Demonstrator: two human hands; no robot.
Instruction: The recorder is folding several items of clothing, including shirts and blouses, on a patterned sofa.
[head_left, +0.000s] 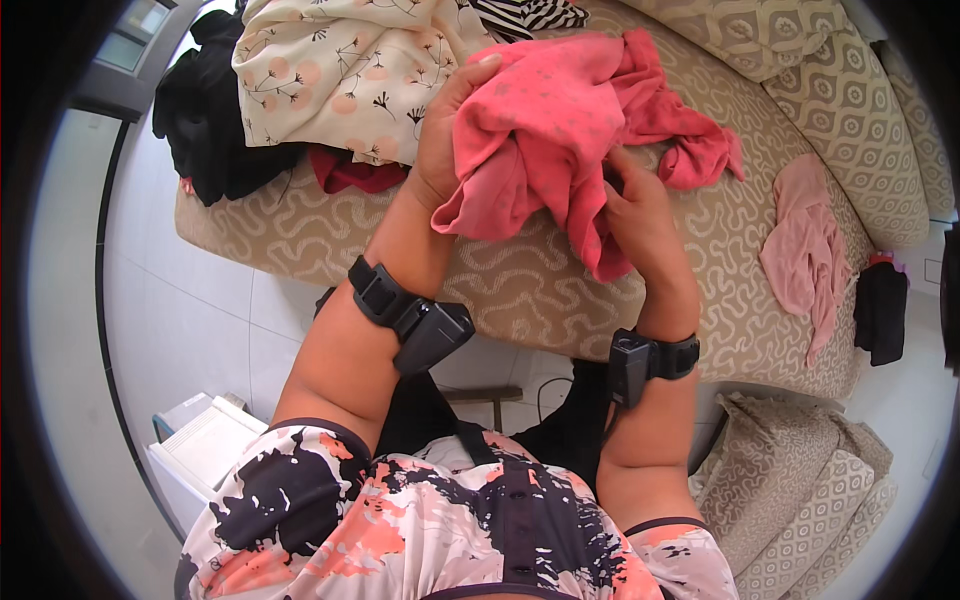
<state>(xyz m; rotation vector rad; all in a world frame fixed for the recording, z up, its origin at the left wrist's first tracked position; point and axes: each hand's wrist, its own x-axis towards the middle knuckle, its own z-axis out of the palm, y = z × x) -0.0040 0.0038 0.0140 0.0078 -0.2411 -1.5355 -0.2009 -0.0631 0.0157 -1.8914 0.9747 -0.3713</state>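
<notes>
Both my hands hold a crumpled coral-pink garment (540, 97) above a patterned beige sofa seat (517, 300). My left hand (450, 120) grips its left side, thumb on top and the other fingers hidden beneath the cloth. At the lower right edge, my right hand (641, 206) pinches the fabric, its fingertips partly covered by folds. Part of the garment trails to the right, over the seat. Close to my left hand lies a cream cloth (337, 82) printed with peach dots and dark sprigs.
Black clothing (214, 120), a dark red cloth (356, 174) and a striped black-and-white cloth (525, 16) lie around the cream one. A pale pink garment (806, 240) drapes at the right near patterned cushions (847, 112). A white container (214, 442) stands on the floor at left.
</notes>
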